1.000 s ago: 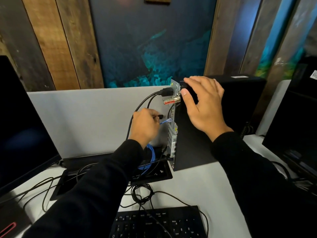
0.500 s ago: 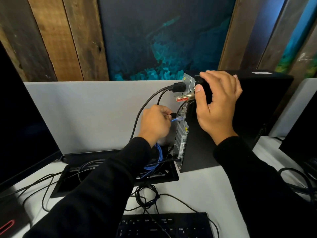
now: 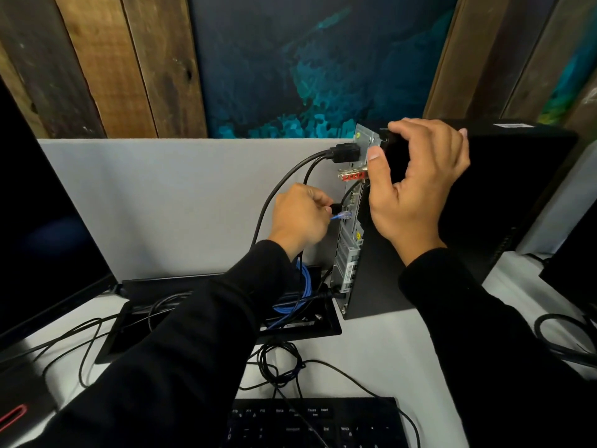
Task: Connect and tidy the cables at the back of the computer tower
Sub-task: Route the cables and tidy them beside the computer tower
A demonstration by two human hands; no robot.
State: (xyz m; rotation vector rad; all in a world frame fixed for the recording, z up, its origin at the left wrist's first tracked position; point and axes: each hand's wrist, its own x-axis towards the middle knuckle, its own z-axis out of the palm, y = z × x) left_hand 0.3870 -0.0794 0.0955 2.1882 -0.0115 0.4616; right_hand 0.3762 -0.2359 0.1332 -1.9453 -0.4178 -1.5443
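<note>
A black computer tower (image 3: 504, 202) stands on the white desk, its metal back panel (image 3: 347, 253) facing left. My right hand (image 3: 416, 185) grips the tower's top rear corner, thumb down its side. My left hand (image 3: 300, 218) pinches a black plug (image 3: 336, 208) at the back panel and also holds the blue network cable's clear plug (image 3: 439, 216) just short of the ports. A thick black power cable (image 3: 345, 152) is plugged in near the top. The blue cable's loops (image 3: 303, 292) hang below my wrist.
A black cable tray (image 3: 300, 331) is sunk into the desk below the panel. Loose black cables (image 3: 277, 363) coil in front of it. A keyboard (image 3: 316, 421) lies at the near edge. A dark monitor (image 3: 42, 227) stands left; a grey divider (image 3: 177, 202) runs behind.
The view has shifted, so the tower and both hands sit further right and lower in frame. My left hand has crept closer to the back panel with its plugs; my right hand keeps its hold.
</note>
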